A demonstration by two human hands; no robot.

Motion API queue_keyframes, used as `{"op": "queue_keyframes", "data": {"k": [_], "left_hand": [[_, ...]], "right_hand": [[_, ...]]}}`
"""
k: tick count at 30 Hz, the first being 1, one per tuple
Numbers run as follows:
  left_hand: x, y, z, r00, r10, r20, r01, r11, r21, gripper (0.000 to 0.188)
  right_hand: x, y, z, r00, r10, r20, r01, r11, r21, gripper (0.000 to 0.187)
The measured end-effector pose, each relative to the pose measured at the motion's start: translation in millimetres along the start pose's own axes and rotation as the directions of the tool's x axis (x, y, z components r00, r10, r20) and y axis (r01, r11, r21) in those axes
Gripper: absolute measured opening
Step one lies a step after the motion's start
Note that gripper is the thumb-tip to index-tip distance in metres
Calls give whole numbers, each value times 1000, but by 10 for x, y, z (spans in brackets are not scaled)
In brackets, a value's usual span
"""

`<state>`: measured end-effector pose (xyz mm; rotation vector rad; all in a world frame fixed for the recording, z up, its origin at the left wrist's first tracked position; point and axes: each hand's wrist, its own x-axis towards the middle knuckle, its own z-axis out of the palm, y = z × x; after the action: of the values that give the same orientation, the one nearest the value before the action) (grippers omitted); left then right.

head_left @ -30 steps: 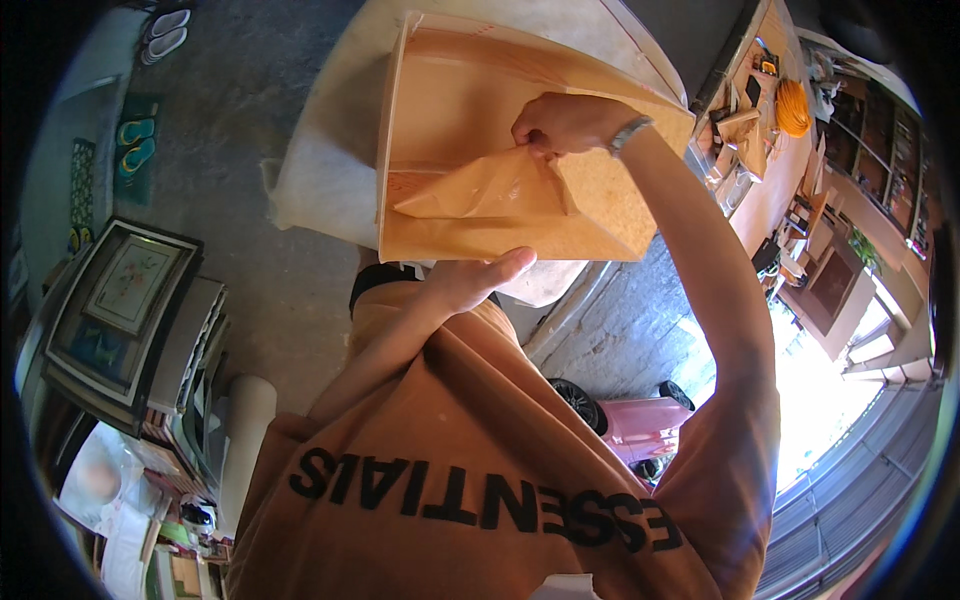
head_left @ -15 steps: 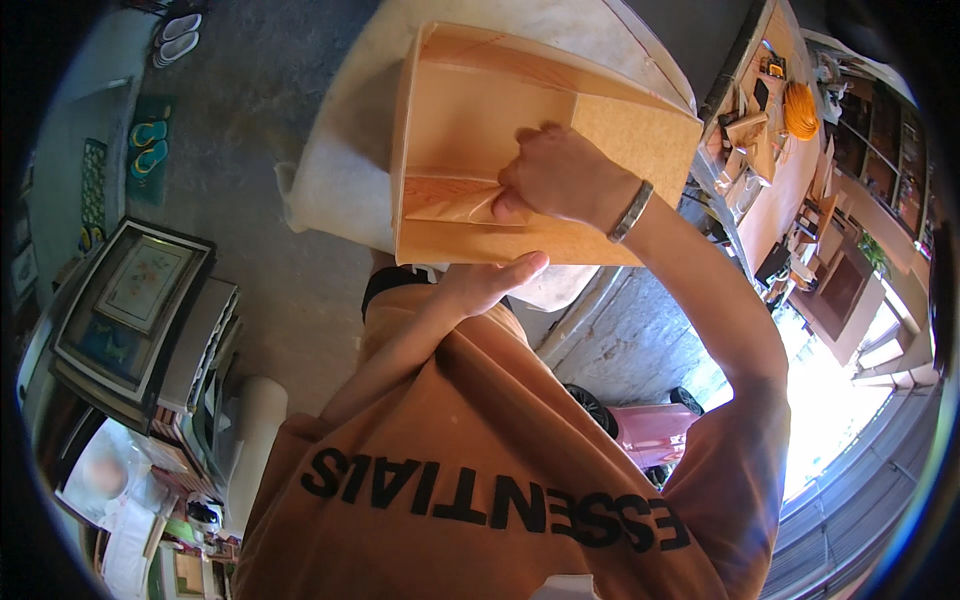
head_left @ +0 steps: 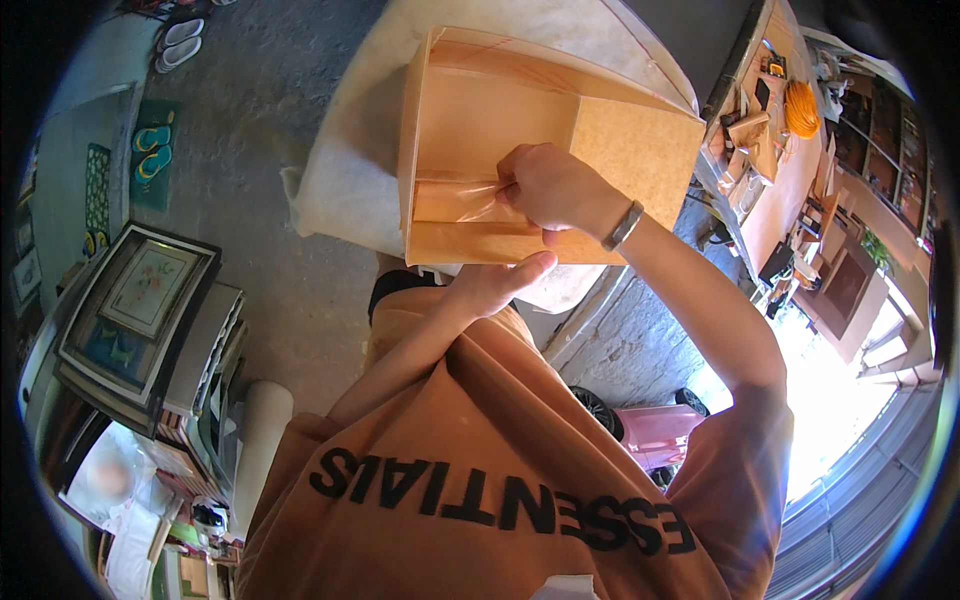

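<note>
An open tan wooden box [head_left: 630, 135], its inner walls smooth and light brown, tilts toward me over a cream-coloured work surface [head_left: 345, 170]. Inside it, along the near wall, runs a shiny, see-through brownish strip like film or tape [head_left: 455, 197]. My right hand [head_left: 565, 195] is closed in a pinch on that strip's right end, with a bracelet at the wrist. From below, my left hand [head_left: 500, 285] steadies the near side of the box, thumb along its lower edge; its other fingers are mostly hidden beneath.
To the right, a workbench [head_left: 790, 170] carries an orange coil [head_left: 801, 110] and loose tools. Framed pictures [head_left: 135, 310] and stacked panels stand at left, beside a pale roll [head_left: 262, 425]. Sandals [head_left: 153, 150] lie on the floor at upper left; a pink wheeled object [head_left: 655, 435] stands behind my right elbow.
My right hand has shifted slightly toward me within the box, fingers still pinching the strip. The box and left hand show only a slight shift to the right along with the whole view.
</note>
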<state>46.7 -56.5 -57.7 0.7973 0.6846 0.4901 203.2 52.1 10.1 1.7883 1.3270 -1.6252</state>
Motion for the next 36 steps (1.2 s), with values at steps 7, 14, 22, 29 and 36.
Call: {"op": "queue_keyframes", "data": {"k": [7, 14, 22, 29, 36], "left_hand": [[15, -81, 30, 998, 34, -44, -33, 999, 34, 47], [-14, -12, -20, 991, -116, 62, 115, 993, 22, 47], [-12, -14, -11, 994, -102, 47, 99, 992, 72, 44], [-35, 52, 4, 987, -161, 30, 158, 984, 77, 45], [-40, 75, -16, 978, -201, 47, 197, 978, 73, 50]], "right_hand": [[249, 163, 163, 996, 93, 15, -85, 821, 565, 7], [607, 277, 200, 994, 105, -10, -86, 858, 507, 13], [993, 441, 265, 978, 188, -88, -109, 827, 552, 21], [1473, 619, 291, 970, 144, -195, -96, 967, 237, 25], [1599, 677, 270, 969, 134, -208, -65, 950, 307, 21]]}}
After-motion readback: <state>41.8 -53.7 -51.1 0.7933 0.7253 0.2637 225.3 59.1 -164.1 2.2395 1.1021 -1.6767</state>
